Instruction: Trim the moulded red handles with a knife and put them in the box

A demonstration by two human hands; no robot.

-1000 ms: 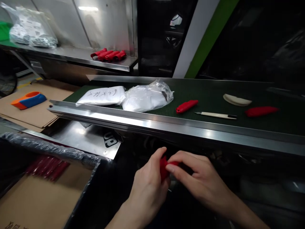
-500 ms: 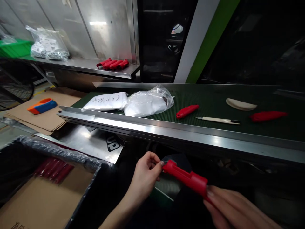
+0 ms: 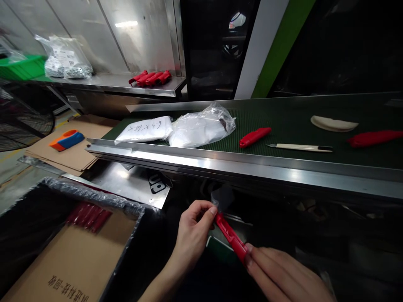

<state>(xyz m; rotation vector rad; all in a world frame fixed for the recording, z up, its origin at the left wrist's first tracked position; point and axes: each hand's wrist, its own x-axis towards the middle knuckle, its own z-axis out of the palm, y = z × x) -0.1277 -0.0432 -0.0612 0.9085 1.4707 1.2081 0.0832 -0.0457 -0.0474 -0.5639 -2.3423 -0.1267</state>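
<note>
Below the conveyor's front edge, my left hand (image 3: 197, 224) is closed in a pinch at the upper end of a red plastic handle-shaped part (image 3: 231, 237). Thin see-through film, apparently a clear plastic bag (image 3: 219, 201), shows by its fingertips, though its outline is hard to make out. My right hand (image 3: 280, 272) grips the lower end of the red part, thumb and fingers pressed along it. The part slants from upper left to lower right and has a slot along it.
On the green conveyor belt (image 3: 217, 153) lie white bagged packs (image 3: 145, 129), red parts (image 3: 255, 137), a slim knife (image 3: 300, 147) and a cream curved piece (image 3: 333, 123). A lined box (image 3: 94, 193) at lower left holds red parts. An orange-blue piece (image 3: 67, 140) rests on cardboard.
The red part has turned to a steeper, narrower-looking angle, and my right hand has moved left, closer to my left hand. The whole view has shifted slightly.
</note>
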